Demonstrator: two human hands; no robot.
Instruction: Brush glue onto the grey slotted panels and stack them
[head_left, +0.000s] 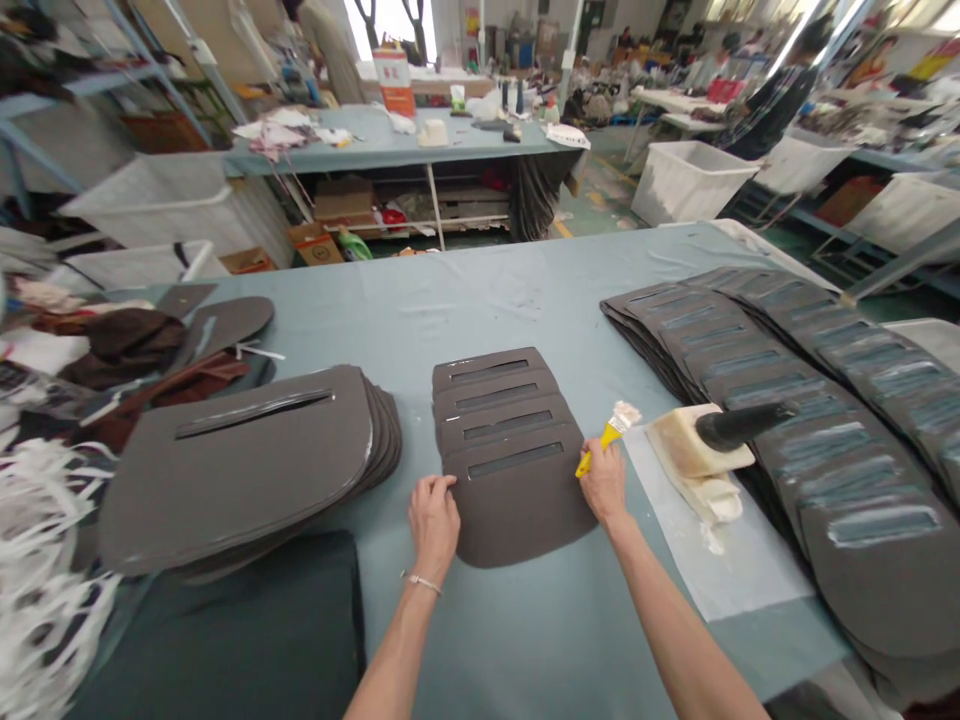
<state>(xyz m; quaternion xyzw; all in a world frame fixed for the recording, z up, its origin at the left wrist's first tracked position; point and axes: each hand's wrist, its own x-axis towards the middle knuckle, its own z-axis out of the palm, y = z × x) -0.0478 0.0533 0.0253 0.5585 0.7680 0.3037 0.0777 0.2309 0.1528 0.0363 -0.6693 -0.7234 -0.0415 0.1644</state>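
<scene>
Several dark grey foam panels (517, 515), each with a long slot, overlap in a staggered row at the middle of the table. My left hand (434, 522) rests at the left edge of the front panel, fingers bent and fingertips touching it. At the panel's right edge, my right hand (604, 484) is closed around the yellow handle of a paintbrush (613, 428). Its whitish bristles point up and away from me. To the right, a stained plastic glue container (686, 445) with a black spout stands on a white sheet (660, 510).
A thick stack of slotted panels (255, 480) lies on the left. Long overlapping rows of panels (832, 440) cover the right side, their slots edged with shiny white glue. White strips (52, 560) and cloth scraps (135, 345) heap at far left. Another worktable (405, 150) stands beyond.
</scene>
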